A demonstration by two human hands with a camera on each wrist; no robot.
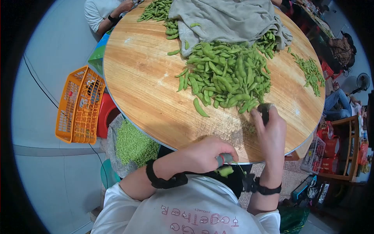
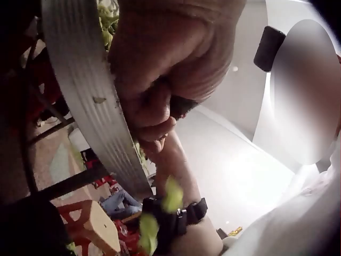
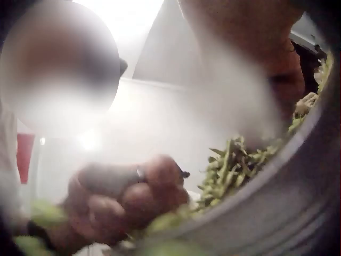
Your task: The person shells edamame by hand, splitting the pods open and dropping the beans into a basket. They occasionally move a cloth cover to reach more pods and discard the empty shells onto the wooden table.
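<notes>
My left hand [image 1: 206, 154] is over the table's near edge, its fingers curled, with nothing showing in its grip. A grey wrap with a red band [image 1: 224, 158] sits at its fingertips. Just below it, green pod pieces [image 1: 225, 171] hang in the air, blurred in the left wrist view. My right hand [image 1: 270, 126] is at the front of a heap of green soybean pods [image 1: 228, 78]. A dark cover [image 1: 265, 112] shows at its fingers, close beside the nearest pods. Whether it pinches a pod I cannot tell.
A grey cloth [image 1: 230, 19] covers the back of the heap on the round wooden table [image 1: 144, 89]. Small pods [image 1: 309, 72] lie at the right. Shelled beans [image 1: 134, 142] fill a lined container below left, near an orange basket [image 1: 76, 105]. Another person [image 1: 103, 13] sits opposite.
</notes>
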